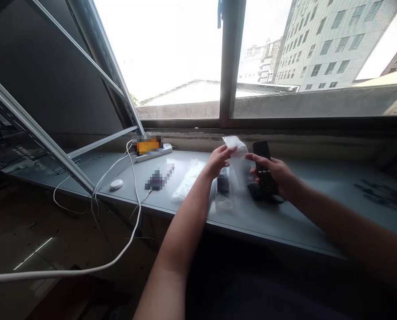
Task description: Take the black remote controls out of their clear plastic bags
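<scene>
My left hand (219, 159) pinches the upper part of a clear plastic bag (236, 146), which hangs down above the table. In my right hand (278, 171) is a black remote control (265, 166), held upright with the thumb across its front. The right index finger reaches to the bag's edge; whether it grips the bag I cannot tell. Below the left hand lies a bagged remote control (223, 180) in clear plastic. More black remotes (256, 192) lie under the right hand, partly hidden by it. A stack of clear bags (190, 180) rests beside my left forearm.
A white power strip (154, 152), a round white device (116, 184) and a blurred-out item (156, 180) are on the grey table (165, 200) to the left. White cables (136, 191) hang over its edge. Dark items (385, 193) lie far right. A metal frame (68, 166) stands left.
</scene>
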The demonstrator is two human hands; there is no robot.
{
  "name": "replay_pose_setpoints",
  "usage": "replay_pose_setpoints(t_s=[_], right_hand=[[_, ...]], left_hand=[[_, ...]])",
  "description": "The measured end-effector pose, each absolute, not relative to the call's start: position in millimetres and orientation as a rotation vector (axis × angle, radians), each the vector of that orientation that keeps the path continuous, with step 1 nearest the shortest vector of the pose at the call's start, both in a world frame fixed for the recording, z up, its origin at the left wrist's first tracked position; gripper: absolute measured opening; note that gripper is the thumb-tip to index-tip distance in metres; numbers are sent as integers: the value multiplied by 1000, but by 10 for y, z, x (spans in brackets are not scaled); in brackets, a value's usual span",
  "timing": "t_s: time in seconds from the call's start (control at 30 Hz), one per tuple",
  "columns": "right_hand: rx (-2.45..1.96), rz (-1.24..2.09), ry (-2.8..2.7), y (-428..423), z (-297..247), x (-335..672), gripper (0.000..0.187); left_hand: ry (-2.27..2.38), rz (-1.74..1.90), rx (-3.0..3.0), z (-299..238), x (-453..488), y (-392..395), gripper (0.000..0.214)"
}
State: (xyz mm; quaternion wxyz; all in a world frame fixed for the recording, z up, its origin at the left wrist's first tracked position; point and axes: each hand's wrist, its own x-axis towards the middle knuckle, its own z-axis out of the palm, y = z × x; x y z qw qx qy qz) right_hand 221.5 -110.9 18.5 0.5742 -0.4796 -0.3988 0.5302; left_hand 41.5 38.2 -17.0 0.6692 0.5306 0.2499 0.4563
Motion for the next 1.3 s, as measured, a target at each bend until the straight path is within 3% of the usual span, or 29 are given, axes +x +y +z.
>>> replay_pose_setpoints(t_s=[0.13, 0.43, 0.77, 0.9, 0.97, 1.1, 1.23, 1.3], right_hand=[[-1153, 1185, -1005, -1132, 194, 2183, 27], [-1071, 1209, -975, -1129, 246, 2167, 13], [-1066, 1551, -1114, -1090, 110, 2270, 42], [-1060, 1592, -1082, -1082, 92, 2298, 49], [-1054, 1566, -1081, -1078, 88, 2301, 49], [-1067, 1489, -1059, -1069, 87, 2290, 46], [-1120, 1483, -1079, -1065, 104, 2273, 45], [-1115, 1478, -1101, -1066, 116, 2264, 41]], left_hand=[[578, 1092, 1231, -239, 466, 412, 30], [442, 1093, 911, -27, 374, 292, 67], [172, 911, 800, 43, 304, 133, 64], [223, 922, 821, 3, 333, 224, 52], [317, 930, 822, -11, 366, 263, 50], [443, 953, 869, -56, 425, 323, 69], [656, 1105, 1018, -134, 429, 392, 46], [777, 1216, 1148, -142, 378, 412, 45]])
